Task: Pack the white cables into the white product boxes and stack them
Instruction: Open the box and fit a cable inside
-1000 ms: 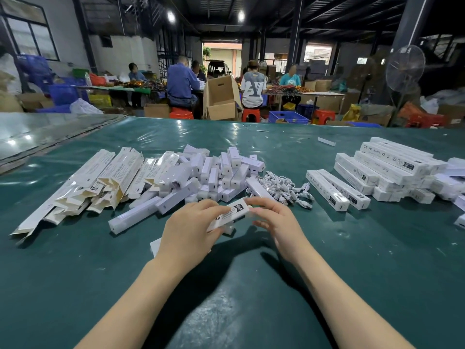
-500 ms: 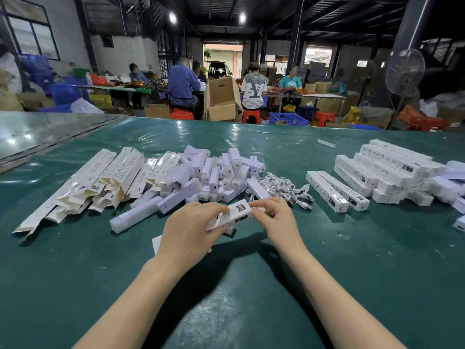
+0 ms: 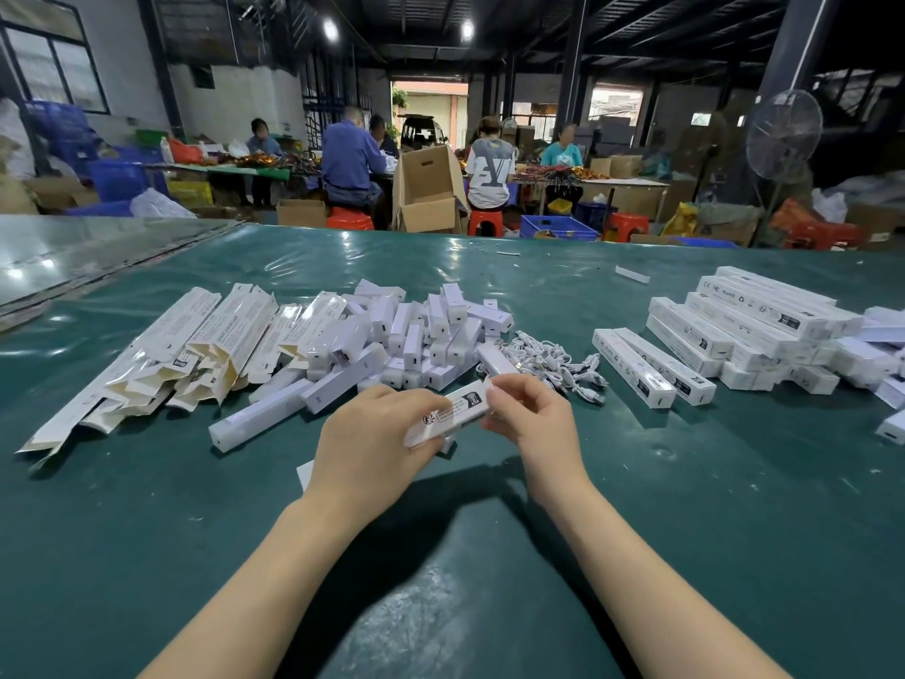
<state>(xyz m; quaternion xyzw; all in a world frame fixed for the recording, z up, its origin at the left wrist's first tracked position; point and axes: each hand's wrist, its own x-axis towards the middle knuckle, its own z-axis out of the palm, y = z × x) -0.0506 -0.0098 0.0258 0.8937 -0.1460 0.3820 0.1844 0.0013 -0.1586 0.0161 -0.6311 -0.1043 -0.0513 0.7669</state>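
Note:
My left hand (image 3: 372,438) grips a long white product box (image 3: 453,411) held just above the green table (image 3: 685,507). My right hand (image 3: 531,414) pinches the box's right end with curled fingers. Just behind the hands lies a tangle of white cables (image 3: 553,360). To its left sits a heap of white lamp units (image 3: 421,335), and further left a pile of flat, unfolded white boxes (image 3: 196,350). Closed boxes are stacked at the right (image 3: 749,325), with two more lying side by side in front of them (image 3: 651,367).
A small white scrap (image 3: 631,274) lies far back on the table. A grey table (image 3: 73,257) adjoins at the left. Beyond the far edge, several people sit at other benches among cardboard cartons (image 3: 426,193), blue crates and red stools; a standing fan (image 3: 783,134) is at right.
My right hand has closed in on the box's right end, from hovering beside it to pinching it. The box has tilted slightly upward in my left hand.

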